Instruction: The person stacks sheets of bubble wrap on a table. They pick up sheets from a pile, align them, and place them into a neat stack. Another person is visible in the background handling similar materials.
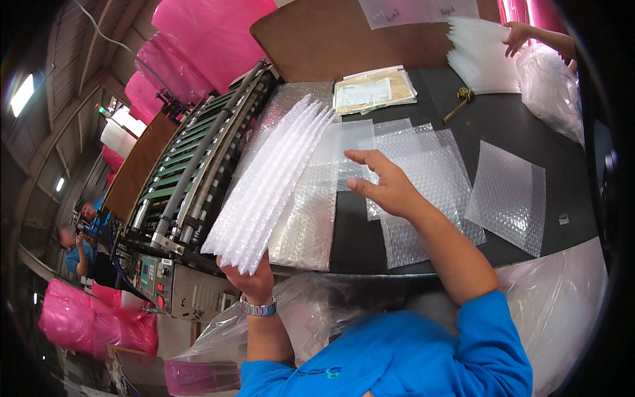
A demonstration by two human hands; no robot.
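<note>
A thick fanned stack of bubble wrap bags (271, 182) stands tilted at the table's left side. Its near end rests in my left hand (254, 278), which wears a metal watch; the fingers are mostly hidden under the stack. To the right of it, my right hand (383, 182) hangs over the table with thumb and fingers apart and nothing between them. Below and beside that hand lie several overlapping bubble wrap sheets (433, 218). One separate bubble wrap sheet (508, 198) lies farther right. Under the held stack is another bubble wrap pile (304, 228).
A roller conveyor machine (192, 152) borders the table on the left, with a control box (157, 278). At the back are papers (370, 90), a yellow tape measure (460, 104) and a cardboard panel (370, 46). A co-worker's hand (519, 38) holds a clear bag stack (483, 56) at back right.
</note>
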